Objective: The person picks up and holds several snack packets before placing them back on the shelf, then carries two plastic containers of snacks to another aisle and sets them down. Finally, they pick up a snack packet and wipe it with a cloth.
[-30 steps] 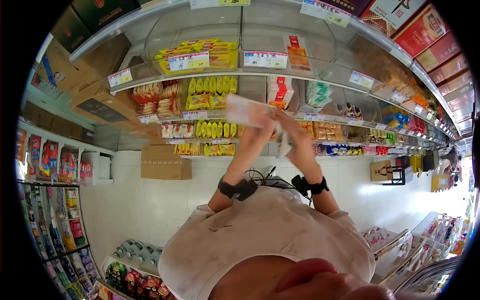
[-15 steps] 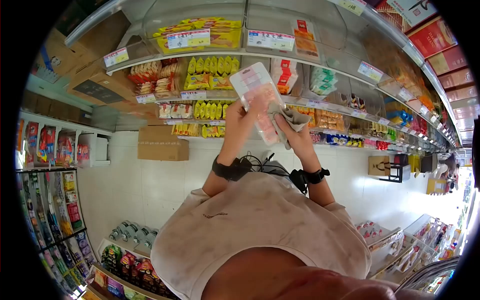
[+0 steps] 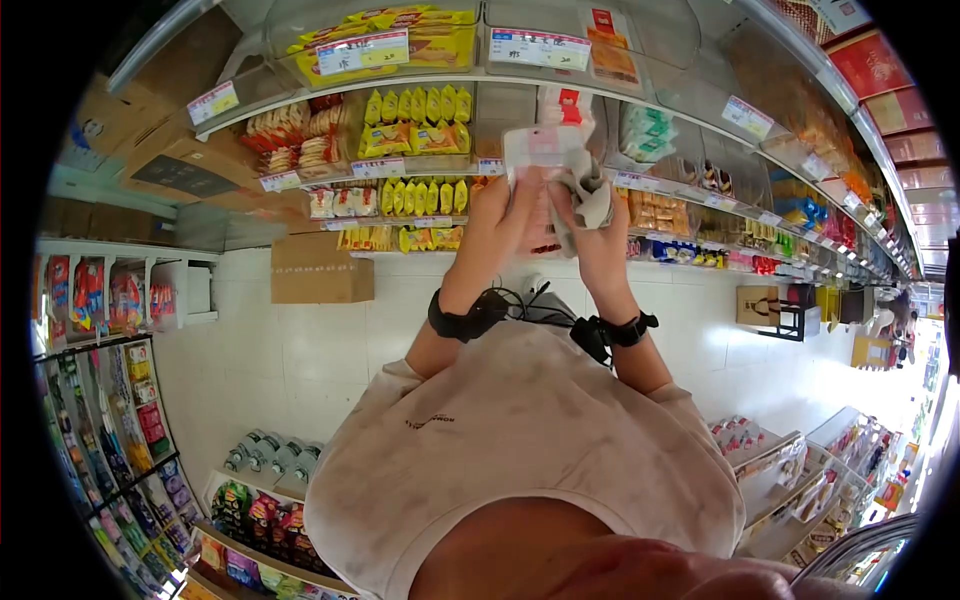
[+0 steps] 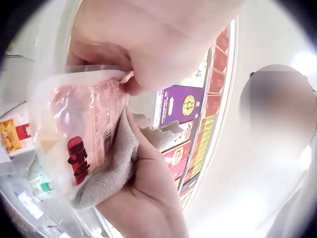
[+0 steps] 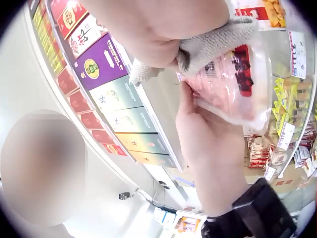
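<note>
A clear plastic packet with pink contents is held up between both hands before the shelves. My left hand grips its left edge; in the left wrist view the thumb and fingers of that hand pinch the packet near a corner. My right hand holds a crumpled grey cloth against the packet's other side. The right wrist view shows the cloth under the right hand, touching the packet, whose dark red label faces outward.
Shelves ahead hold yellow packets, a red-and-white pack and price tags. A cardboard box stands on the floor at left. Bottles and snack bags stand at lower left, and more racks at lower right.
The packet has turned from slanted to nearly upright and shifted slightly right. Both hands have come closer together, with the cloth now higher on the packet.
</note>
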The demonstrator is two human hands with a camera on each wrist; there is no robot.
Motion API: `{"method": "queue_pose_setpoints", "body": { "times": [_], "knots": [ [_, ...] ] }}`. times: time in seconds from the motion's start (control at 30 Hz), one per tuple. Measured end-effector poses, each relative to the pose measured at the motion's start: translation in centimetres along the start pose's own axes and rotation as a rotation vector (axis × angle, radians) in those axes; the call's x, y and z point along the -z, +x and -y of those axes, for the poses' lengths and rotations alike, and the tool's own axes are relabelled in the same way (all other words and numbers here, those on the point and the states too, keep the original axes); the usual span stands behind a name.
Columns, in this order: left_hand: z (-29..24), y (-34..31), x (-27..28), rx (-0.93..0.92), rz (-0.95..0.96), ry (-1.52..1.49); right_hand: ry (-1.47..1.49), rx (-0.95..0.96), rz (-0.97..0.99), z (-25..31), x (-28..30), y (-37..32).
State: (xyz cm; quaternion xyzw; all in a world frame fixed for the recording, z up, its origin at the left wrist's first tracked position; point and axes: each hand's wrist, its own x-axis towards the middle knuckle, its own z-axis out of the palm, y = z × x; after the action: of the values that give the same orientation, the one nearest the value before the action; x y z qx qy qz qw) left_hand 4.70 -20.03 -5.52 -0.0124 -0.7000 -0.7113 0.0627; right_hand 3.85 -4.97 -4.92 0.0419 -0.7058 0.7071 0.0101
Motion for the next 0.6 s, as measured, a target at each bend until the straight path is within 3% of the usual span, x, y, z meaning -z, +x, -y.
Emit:
{"method": "queue_pose_setpoints", "body": {
  "times": [0.1,0.2,0.27,0.4,0.47,0.57,0.6],
  "knots": [
    [0.0,0.1,0.2,-0.014,-0.013,0.061,-0.013,0.083,-0.135,-2.2,-0.3,0.0],
    [-0.6,-0.5,0.8,-0.094,-0.066,0.182,-0.043,0.048,-0.001,1.8,-1.3,0.4],
    [-0.4,-0.4,1.2,-0.158,-0.11,0.306,-0.005,0.029,-0.032,1.3,-1.8,0.8],
    [-1.2,-0.3,1.1,-0.225,-0.064,0.216,0.17,0.104,-0.209,1.8,-2.9,1.7],
    [-1.4,-0.7,0.9,-0.179,-0.006,0.234,0.064,0.048,-0.232,1.2,-1.5,0.7],
    [-1.5,-0.4,-0.4,-0.147,-0.206,0.011,0.103,-0.025,-0.201,1.2,-1.3,0.1],
    [-1.7,-0.4,-0.4,-0.159,-0.272,-0.053,0.061,0.031,-0.156,1.0,-1.7,-0.3]
  ]
}}
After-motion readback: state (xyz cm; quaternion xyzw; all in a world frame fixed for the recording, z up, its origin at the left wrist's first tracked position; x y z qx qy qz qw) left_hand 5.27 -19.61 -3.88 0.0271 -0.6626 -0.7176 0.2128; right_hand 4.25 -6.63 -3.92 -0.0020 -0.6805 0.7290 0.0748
